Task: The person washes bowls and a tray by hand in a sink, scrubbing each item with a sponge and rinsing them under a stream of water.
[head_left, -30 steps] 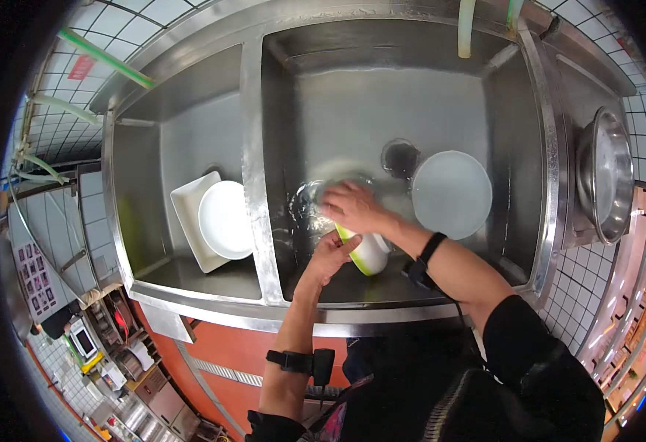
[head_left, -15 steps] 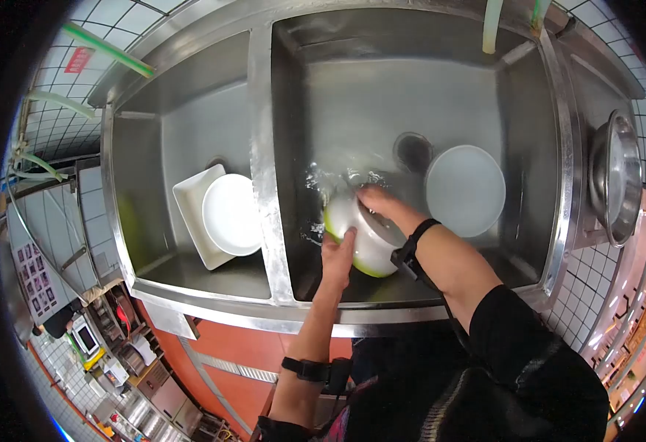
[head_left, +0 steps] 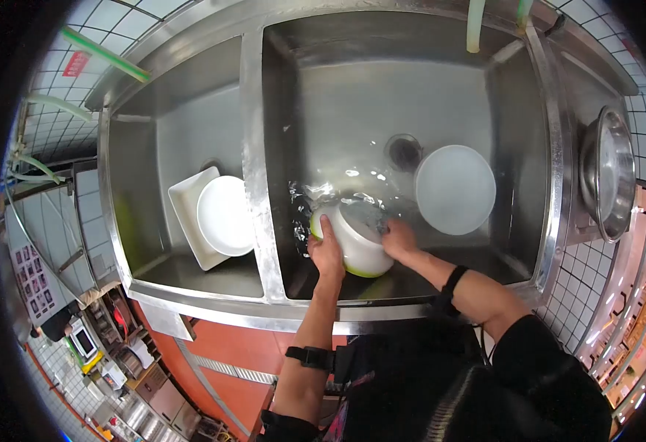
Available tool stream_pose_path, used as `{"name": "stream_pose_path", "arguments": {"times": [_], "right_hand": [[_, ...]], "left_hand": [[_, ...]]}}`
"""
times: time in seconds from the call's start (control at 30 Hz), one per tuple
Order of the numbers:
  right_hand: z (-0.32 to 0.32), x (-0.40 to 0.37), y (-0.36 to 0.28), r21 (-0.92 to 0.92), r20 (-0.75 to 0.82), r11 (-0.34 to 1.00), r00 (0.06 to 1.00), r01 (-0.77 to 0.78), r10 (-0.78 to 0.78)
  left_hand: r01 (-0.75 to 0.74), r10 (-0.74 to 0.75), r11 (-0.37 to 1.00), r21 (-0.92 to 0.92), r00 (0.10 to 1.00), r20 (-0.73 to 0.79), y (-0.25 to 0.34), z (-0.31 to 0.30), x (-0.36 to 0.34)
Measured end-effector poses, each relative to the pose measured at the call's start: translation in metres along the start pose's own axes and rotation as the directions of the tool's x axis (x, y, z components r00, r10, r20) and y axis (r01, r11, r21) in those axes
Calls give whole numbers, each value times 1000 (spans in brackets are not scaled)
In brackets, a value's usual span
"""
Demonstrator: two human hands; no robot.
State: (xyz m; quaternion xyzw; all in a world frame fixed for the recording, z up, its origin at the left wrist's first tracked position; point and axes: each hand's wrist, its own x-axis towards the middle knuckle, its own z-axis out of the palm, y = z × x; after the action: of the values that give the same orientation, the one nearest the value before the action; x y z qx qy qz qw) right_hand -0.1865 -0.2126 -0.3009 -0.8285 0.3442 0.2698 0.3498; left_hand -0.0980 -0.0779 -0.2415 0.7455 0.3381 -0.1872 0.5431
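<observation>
A white bowl (head_left: 363, 254) with a lime-green edge is tilted in the right sink basin, partly in splashing water. My left hand (head_left: 328, 254) clasps its left side, with the thumb up along the wall. At the right side of the bowl, my right hand (head_left: 399, 239) is closed on the rim, its fingertips hidden. Water moves around the bowl's upper side. Just right of the hands, a round white dish (head_left: 455, 190) lies on the basin floor.
The left basin holds a rectangular white dish (head_left: 189, 221) with a round white bowl (head_left: 225, 217) on it. A metal divider (head_left: 255, 147) separates the basins. A drain (head_left: 404, 152) lies behind my hands. A steel bowl (head_left: 609, 173) stands right of the sink; a hose (head_left: 475, 26) hangs above.
My right hand has moved from the bowl's upper side to its right rim. The bowl has turned and shifted slightly left, with my left hand still on it.
</observation>
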Motion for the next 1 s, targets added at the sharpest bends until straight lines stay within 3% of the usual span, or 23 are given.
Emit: {"name": "stream_pose_path", "arguments": {"times": [0.07,0.13,0.2,0.23,0.3,0.43,0.5,0.53,0.6,0.73,0.77,0.83,0.87,0.93,0.97,1.0], "right_hand": [[-2,-17,-1,157,-60,986,997,60,-51],[-28,-39,-27,176,-13,982,997,71,-70],[-24,-50,-38,410,-34,893,981,189,-192],[-24,-50,-46,411,-32,893,981,186,-190],[-25,-40,-60,514,-53,777,917,365,-395],[-12,17,-72,471,-9,797,906,377,-423],[-8,48,-68,640,232,757,906,132,-355],[-4,54,-63,637,231,758,903,140,-361],[-4,55,-54,352,229,917,933,188,-279],[-22,32,-58,190,157,981,987,-47,17],[-23,31,-61,185,153,982,988,-41,13],[-21,30,-68,385,51,923,999,-16,-4],[-20,29,-71,381,52,925,999,-9,-12],[-39,12,-88,498,-28,822,952,277,-304],[-40,7,-89,494,-26,824,952,277,-304],[-38,1,-87,302,-145,839,892,452,-428]], "left_hand": [[-18,18,999,30,1000,0,-1,-1,0],[-23,34,989,148,996,-77,3,0,-4],[-25,35,987,161,998,-61,0,0,2],[-24,33,984,178,998,-51,-3,-2,3],[-6,17,984,178,998,-58,-1,-1,-1],[-22,26,987,162,999,-27,3,-1,-3],[-20,27,983,181,999,-38,-8,-1,6],[-22,33,979,201,998,-49,-7,-1,8],[-21,30,988,155,998,-58,-6,1,6],[-68,78,983,172,996,-53,-9,3,9],[-69,79,984,164,995,-54,-13,3,12],[-56,56,992,113,998,3,-15,3,13],[-56,57,993,107,998,-3,-16,4,15],[-44,44,988,145,999,3,-10,6,12],[-28,27,987,158,1000,9,-7,6,8],[-24,23,988,154,1000,8,-7,7,5]]}}
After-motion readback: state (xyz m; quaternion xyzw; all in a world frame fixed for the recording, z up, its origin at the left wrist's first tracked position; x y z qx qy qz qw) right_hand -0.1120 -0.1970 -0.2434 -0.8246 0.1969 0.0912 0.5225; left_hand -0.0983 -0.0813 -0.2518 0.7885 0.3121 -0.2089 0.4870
